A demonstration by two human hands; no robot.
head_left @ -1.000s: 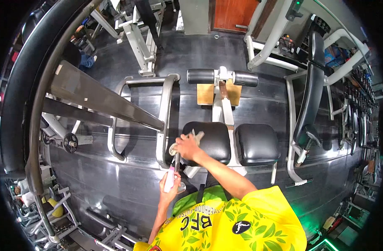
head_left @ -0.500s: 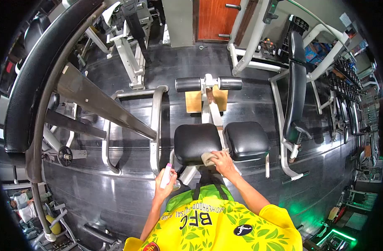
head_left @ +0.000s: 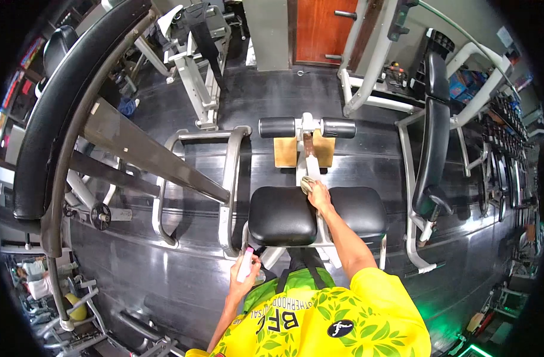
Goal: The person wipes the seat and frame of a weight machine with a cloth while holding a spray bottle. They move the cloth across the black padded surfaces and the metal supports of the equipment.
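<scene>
Two black seat pads lie side by side, a left pad (head_left: 282, 216) and a right pad (head_left: 361, 212), on a light metal frame. My right hand (head_left: 318, 195) is closed on a beige cloth (head_left: 307, 184), at the far inner corner of the left pad, over the central beam. Low at the left, my left hand (head_left: 242, 276) grips a white bottle (head_left: 245, 268) with a pink top, just in front of the left pad. Beyond the beam are two black rollers (head_left: 277, 127) and a wooden board (head_left: 285, 152).
A large padded bench frame (head_left: 153, 152) rises close on the left. An upright black bench (head_left: 429, 157) stands at the right. Farther back are a light metal machine (head_left: 192, 83) and an orange door (head_left: 321, 30). A person (head_left: 37, 279) is at the far left.
My right hand with the cloth has moved forward, from the near edge of the left pad to its far inner corner. The camera view has shifted slightly.
</scene>
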